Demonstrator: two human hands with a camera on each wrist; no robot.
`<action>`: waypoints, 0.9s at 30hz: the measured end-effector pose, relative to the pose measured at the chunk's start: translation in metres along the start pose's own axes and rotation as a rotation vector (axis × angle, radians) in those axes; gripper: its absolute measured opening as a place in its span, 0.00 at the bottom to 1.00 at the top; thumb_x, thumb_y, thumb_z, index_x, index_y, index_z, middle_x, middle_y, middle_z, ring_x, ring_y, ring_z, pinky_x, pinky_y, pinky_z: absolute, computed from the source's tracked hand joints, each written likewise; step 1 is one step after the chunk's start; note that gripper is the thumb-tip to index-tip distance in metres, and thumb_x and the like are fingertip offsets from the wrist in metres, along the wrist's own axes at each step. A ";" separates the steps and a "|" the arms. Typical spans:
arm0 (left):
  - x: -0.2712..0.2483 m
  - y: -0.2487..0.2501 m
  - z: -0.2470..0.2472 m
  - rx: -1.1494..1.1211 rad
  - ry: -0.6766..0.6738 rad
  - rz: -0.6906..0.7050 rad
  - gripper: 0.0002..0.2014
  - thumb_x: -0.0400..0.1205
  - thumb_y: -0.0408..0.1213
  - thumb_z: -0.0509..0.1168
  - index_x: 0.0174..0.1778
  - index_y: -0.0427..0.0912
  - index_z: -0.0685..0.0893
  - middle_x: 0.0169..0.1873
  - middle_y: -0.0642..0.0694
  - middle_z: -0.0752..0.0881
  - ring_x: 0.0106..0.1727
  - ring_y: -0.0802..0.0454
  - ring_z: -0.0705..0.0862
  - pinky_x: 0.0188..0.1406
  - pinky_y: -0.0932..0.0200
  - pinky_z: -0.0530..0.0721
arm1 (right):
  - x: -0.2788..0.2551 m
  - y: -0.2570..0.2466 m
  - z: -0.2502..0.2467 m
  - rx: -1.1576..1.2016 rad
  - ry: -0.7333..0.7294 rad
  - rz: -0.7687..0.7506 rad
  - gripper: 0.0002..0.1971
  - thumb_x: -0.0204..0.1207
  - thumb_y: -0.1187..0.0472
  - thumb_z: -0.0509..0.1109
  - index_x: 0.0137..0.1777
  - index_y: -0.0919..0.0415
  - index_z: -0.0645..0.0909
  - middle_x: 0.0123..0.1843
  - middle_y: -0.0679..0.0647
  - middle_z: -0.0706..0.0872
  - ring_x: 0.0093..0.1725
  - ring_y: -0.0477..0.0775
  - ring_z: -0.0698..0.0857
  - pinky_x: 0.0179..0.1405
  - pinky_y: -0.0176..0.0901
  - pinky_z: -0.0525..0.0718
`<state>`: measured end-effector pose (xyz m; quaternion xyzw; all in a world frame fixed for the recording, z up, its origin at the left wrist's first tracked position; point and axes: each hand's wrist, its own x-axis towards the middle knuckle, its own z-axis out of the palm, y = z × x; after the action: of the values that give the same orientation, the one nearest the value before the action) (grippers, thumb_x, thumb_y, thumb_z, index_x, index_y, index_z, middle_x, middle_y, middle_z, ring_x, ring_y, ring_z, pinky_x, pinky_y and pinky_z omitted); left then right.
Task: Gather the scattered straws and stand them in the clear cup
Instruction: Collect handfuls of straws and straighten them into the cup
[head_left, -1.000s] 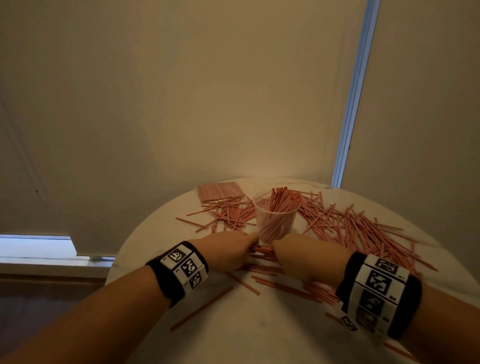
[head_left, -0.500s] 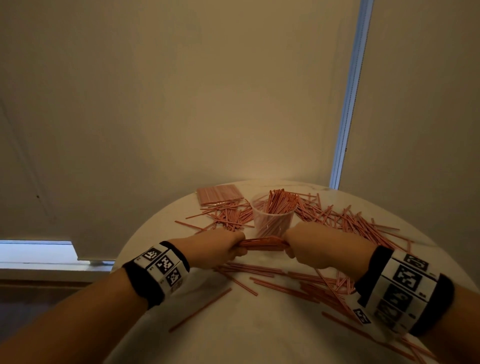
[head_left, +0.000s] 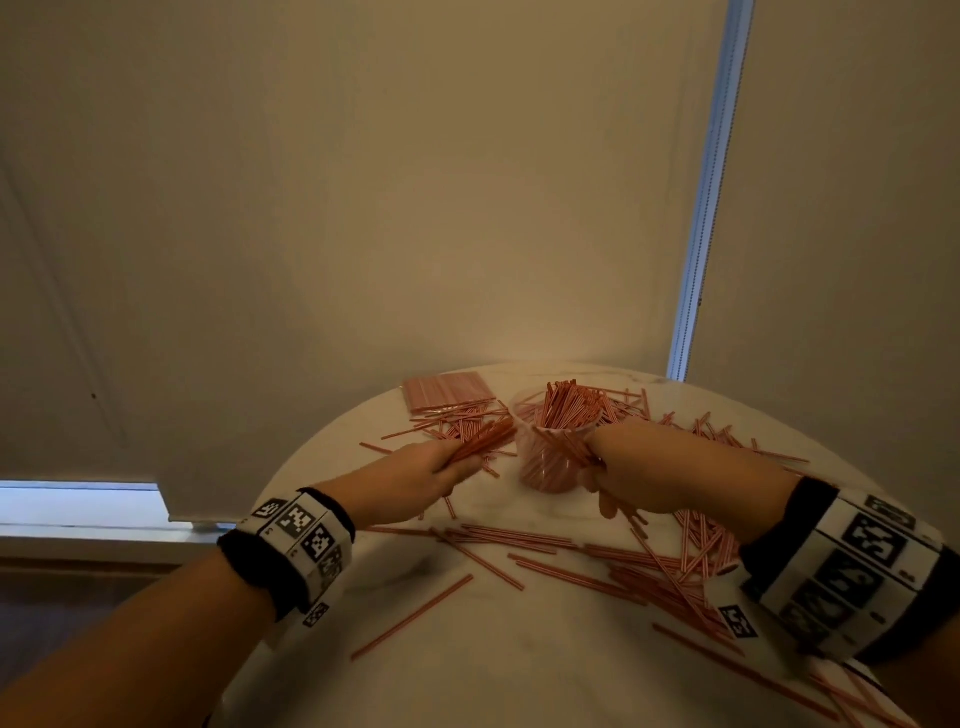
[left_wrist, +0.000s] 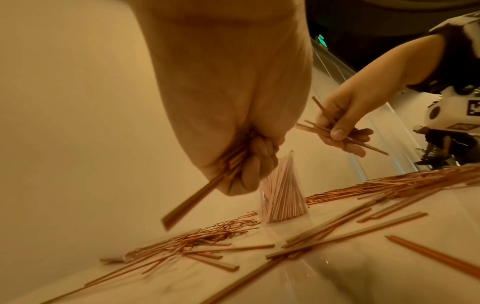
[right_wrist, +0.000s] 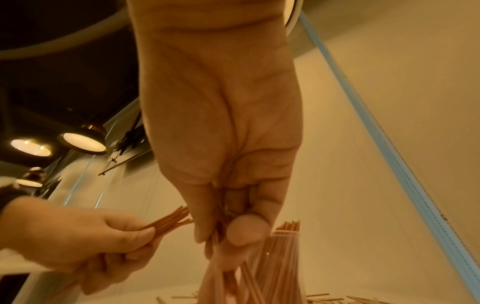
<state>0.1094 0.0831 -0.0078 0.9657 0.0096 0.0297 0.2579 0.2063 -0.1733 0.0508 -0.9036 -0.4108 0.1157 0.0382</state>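
Note:
A clear cup (head_left: 549, 462) packed with upright red-and-white straws stands mid-table, also seen in the left wrist view (left_wrist: 283, 197). My left hand (head_left: 441, 467) grips a bundle of straws (head_left: 483, 441) just left of the cup, its far end tilted up toward the rim. The same bundle (left_wrist: 197, 195) pokes out below my curled fingers (left_wrist: 255, 162). My right hand (head_left: 597, 462) is against the cup's right side and pinches a few straws (left_wrist: 335, 127) between thumb and fingers. Loose straws (head_left: 519, 540) lie scattered in front.
A flat pack of straws (head_left: 447, 392) lies at the back left of the round white table (head_left: 405, 665). A dense scatter of straws (head_left: 696, 551) covers the right side and more lie behind the cup. A wall rises right behind the table.
Both hands held one bundle level in front of the cup. They have parted: the left keeps most of it and tilts it up left of the cup, the right moved to the cup's right side.

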 end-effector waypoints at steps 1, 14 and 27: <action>-0.001 -0.001 0.000 -0.056 0.055 -0.004 0.16 0.89 0.62 0.55 0.50 0.56 0.80 0.38 0.56 0.82 0.35 0.64 0.80 0.37 0.62 0.81 | -0.001 -0.001 -0.002 0.076 0.023 -0.017 0.07 0.86 0.56 0.65 0.50 0.56 0.82 0.41 0.47 0.93 0.39 0.45 0.91 0.43 0.41 0.88; 0.014 0.072 0.014 -0.879 0.295 0.002 0.30 0.79 0.74 0.61 0.60 0.53 0.85 0.32 0.55 0.83 0.27 0.60 0.73 0.24 0.64 0.73 | 0.023 -0.055 -0.009 0.235 0.302 -0.036 0.11 0.87 0.50 0.63 0.55 0.55 0.83 0.39 0.48 0.88 0.35 0.43 0.86 0.32 0.34 0.80; 0.026 0.073 0.010 -1.214 0.564 -0.129 0.19 0.93 0.50 0.54 0.38 0.49 0.80 0.29 0.50 0.79 0.24 0.53 0.76 0.27 0.56 0.76 | 0.024 -0.055 0.007 0.410 0.156 -0.108 0.14 0.81 0.46 0.70 0.49 0.56 0.88 0.40 0.49 0.92 0.36 0.43 0.91 0.42 0.41 0.90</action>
<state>0.1365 0.0155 0.0210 0.6020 0.1156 0.2654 0.7442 0.1800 -0.1191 0.0485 -0.8598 -0.4222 0.1242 0.2591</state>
